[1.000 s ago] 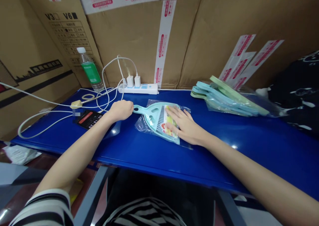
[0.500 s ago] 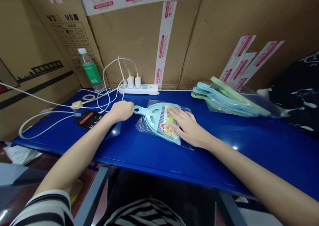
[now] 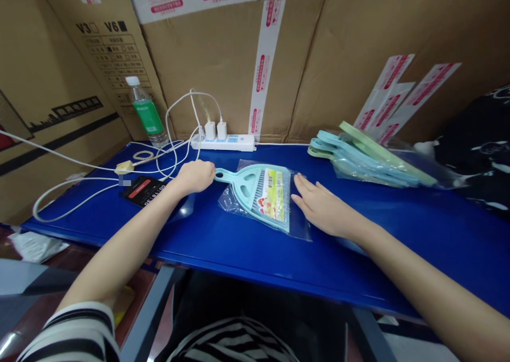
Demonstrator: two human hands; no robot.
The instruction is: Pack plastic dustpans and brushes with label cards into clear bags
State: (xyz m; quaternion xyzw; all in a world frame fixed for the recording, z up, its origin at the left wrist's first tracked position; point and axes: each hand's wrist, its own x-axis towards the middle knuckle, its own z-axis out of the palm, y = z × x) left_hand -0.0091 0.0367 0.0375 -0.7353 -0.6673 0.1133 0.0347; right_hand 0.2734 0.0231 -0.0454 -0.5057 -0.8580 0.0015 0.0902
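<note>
A light blue dustpan (image 3: 244,187) with a small brush nested in it lies on the blue table, inside a clear plastic bag (image 3: 302,226). A printed yellow and white card (image 3: 274,194) covers part of the brush. My left hand (image 3: 196,176) is closed at the tip of the dustpan's handle, its fingertips turned out of sight. Fingers stretched out flat, my right hand (image 3: 324,205) rests at the bag's right end, beside the dustpan's wide edge, and holds nothing.
More bagged dustpans (image 3: 370,157), blue and green, are piled at the back right. A power strip (image 3: 223,143) with chargers, looping white cables, a bottle (image 3: 149,115) and a phone (image 3: 143,190) occupy the left. Cardboard (image 3: 223,64) walls the back; a person's dark clothing (image 3: 482,144) is at right.
My right hand has slid right, off the printed card, to the end of the bag. My left hand and the dustpan have stayed in place.
</note>
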